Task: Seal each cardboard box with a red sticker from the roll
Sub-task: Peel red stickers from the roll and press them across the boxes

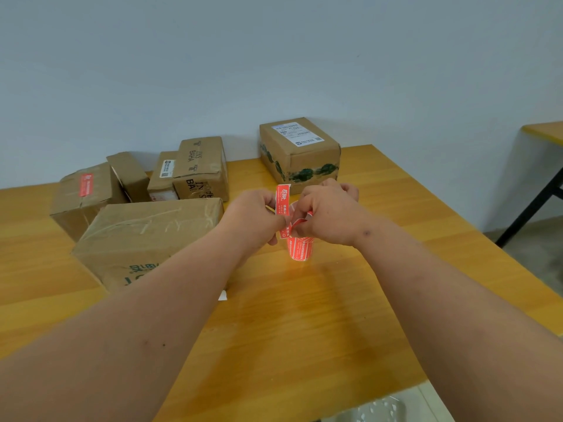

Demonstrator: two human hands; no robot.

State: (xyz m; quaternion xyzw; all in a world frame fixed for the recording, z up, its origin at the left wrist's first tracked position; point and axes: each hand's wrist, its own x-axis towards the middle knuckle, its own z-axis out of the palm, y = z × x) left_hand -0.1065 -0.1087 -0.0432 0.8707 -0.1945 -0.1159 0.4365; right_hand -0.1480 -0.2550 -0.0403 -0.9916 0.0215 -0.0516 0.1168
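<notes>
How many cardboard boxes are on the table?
6: a big box front left, a red-stickered box far left, three boxes behind, and a labelled box behind the hands. Others may be hidden.

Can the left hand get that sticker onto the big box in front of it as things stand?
Probably yes. The left hand pinches the red sticker, and the big box lies just beside it with its taped top bare. The right hand must let go first.

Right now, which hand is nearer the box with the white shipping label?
Right. The right hand is just in front of the box with the white shipping label; the left hand is further left, pinching the red sticker.
</notes>
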